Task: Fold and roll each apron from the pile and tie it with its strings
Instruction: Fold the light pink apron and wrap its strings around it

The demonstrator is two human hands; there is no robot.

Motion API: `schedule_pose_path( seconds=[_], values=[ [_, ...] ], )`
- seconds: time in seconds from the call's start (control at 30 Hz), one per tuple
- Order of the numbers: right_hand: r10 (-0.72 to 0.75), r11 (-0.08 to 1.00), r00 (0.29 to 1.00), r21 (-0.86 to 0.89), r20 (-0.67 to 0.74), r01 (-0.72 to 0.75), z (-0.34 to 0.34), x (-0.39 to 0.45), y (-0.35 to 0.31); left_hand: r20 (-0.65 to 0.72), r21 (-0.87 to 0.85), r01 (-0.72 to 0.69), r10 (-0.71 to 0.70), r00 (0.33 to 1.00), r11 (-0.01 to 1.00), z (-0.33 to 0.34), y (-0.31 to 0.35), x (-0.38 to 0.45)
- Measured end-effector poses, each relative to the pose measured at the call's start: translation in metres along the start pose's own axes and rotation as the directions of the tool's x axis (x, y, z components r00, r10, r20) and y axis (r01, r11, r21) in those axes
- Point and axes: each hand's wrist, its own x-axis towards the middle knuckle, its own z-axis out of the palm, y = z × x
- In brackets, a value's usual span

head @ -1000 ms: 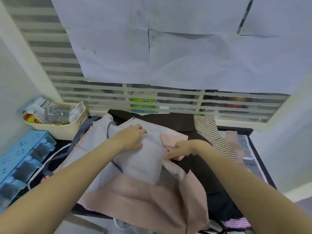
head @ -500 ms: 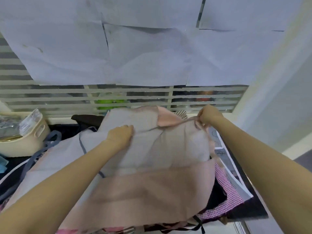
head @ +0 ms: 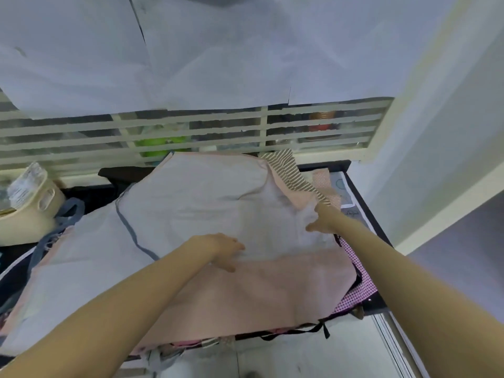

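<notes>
Slatted window behind, cream basket left; both hands' fingers flat on apron

We're looking at a slatted cream window grille across the back, with big sheets of white paper covering most of it. Through the slats we can make out something green and something orange, too blurry to name. A pale wall runs along the right. Below us there's a light tiled floor. Lighting's soft and even.
</notes>
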Motion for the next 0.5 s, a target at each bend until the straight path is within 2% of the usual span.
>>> schedule_pose_path(
  seconds=[0.13,0.2,0.27,0.33,0.37,0.43,0.5],
  values=[
    [0.080,0.996,0.987,0.039,0.143,-0.086,0.035,-0.016,0.025,0.019,-0.050,0.031,-0.030,0.999,0.998,0.020,-0.004,0.003],
    [0.077,0.993,0.990,0.084,0.115,-0.087,0.048,-0.018,0.026,0.013,-0.068,0.035,-0.034,0.999,0.997,0.028,-0.006,0.001],
    [-0.041,0.997,0.999,0.062,-0.033,0.043,0.048,-0.016,0.016,0.004,-0.086,0.043,-0.043,0.999,0.995,0.032,-0.008,-0.002],
    [-0.194,0.980,0.960,-0.083,-0.199,0.181,0.038,-0.017,-0.001,0.005,-0.091,0.056,-0.056,0.998,0.994,0.035,-0.008,-0.002],
    [-0.245,0.962,0.927,-0.193,-0.284,0.195,0.028,-0.020,-0.011,0.002,-0.086,0.066,-0.066,0.998,0.994,0.036,-0.007,-0.001],
    [-0.305,0.911,0.860,-0.388,-0.410,0.139,0.004,-0.025,-0.027,-0.010,-0.103,0.091,-0.092,0.996,0.991,0.037,-0.003,0.001],
    [-0.276,0.879,0.825,-0.477,-0.494,0.009,-0.020,-0.027,-0.024,-0.039,-0.123,0.090,-0.095,0.995,0.988,0.034,0.002,0.003]
  ],
)
